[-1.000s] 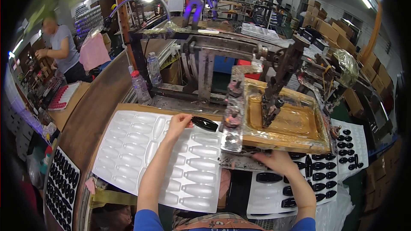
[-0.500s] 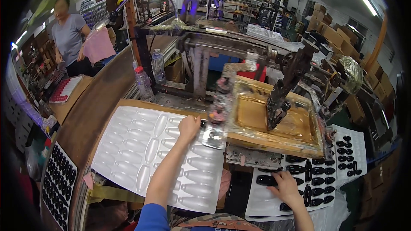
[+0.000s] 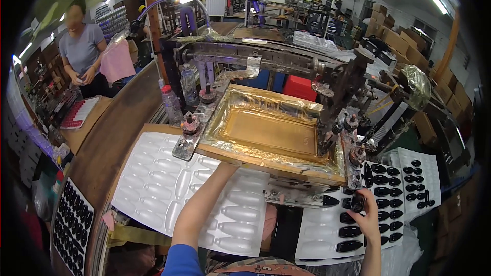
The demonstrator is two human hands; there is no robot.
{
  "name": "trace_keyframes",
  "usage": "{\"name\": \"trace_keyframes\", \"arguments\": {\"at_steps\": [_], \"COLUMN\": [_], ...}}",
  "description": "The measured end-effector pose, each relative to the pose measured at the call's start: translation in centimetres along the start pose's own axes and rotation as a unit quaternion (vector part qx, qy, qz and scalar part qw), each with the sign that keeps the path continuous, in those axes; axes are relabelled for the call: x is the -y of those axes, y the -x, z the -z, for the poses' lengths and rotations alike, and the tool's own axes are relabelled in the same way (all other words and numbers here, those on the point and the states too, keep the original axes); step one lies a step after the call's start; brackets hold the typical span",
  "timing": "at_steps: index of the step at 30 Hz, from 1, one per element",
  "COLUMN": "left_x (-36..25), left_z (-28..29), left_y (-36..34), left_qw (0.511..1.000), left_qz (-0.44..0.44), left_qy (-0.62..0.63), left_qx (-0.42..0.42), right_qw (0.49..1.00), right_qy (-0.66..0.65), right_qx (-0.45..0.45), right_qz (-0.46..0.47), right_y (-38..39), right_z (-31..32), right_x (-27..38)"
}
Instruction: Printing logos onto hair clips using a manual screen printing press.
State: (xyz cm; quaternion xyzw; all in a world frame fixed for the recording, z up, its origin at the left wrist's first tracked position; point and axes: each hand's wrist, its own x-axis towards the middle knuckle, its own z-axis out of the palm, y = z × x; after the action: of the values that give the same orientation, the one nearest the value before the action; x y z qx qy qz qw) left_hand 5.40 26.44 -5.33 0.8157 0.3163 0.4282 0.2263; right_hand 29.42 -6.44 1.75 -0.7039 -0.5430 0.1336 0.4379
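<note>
My left forearm (image 3: 202, 207) reaches over the white moulded tray (image 3: 143, 204), and its hand is hidden beneath the wooden printing screen frame (image 3: 271, 159). That frame holds an amber mesh (image 3: 271, 128) and hangs from a dark metal arm. On the right, my right hand (image 3: 369, 215) is closed around a glossy black bottle-shaped piece (image 3: 356, 203), thumb on one side and fingers on the other. Under it lies a second white tray (image 3: 313, 250) with several like black pieces (image 3: 350, 232) in its hollows. The hollows of the left tray that show hold no black pieces.
A metal press bed (image 3: 291, 192) sits under the frame. Clear bottles, one with a red cap (image 3: 171, 105), stand at its left. More black pieces fill a tray (image 3: 71, 220) at far left and another tray (image 3: 422, 174) at right. A person (image 3: 82, 46) stands at back left.
The screen frame has shifted left and now covers my left hand. My right hand has moved up and right over its tray; the black piece it holds now points end-on.
</note>
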Motion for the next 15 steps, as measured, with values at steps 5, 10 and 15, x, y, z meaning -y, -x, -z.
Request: {"name": "trace_keyframes", "arguments": {"at_steps": [5,10,15], "left_x": [-2.2,-2.9,-3.2], "left_z": [-3.5,-4.2,-1.0], "left_y": [-1.7,-2.8,-2.7], "left_qw": [0.993,0.983,0.92], "left_qz": [-0.089,-0.063,-0.077], "left_qy": [0.057,0.159,0.383], "left_qx": [0.047,0.067,0.037], "right_qw": [0.997,0.998,0.993], "right_qy": [-0.071,-0.034,0.019], "right_qx": [0.002,0.044,0.118], "right_qz": [0.012,0.015,0.002], "right_y": [-2.4,-5.5,-8.4], "right_z": [-0.8,-3.4,-7.5], "right_x": [0.0,1.2,4.3]}}
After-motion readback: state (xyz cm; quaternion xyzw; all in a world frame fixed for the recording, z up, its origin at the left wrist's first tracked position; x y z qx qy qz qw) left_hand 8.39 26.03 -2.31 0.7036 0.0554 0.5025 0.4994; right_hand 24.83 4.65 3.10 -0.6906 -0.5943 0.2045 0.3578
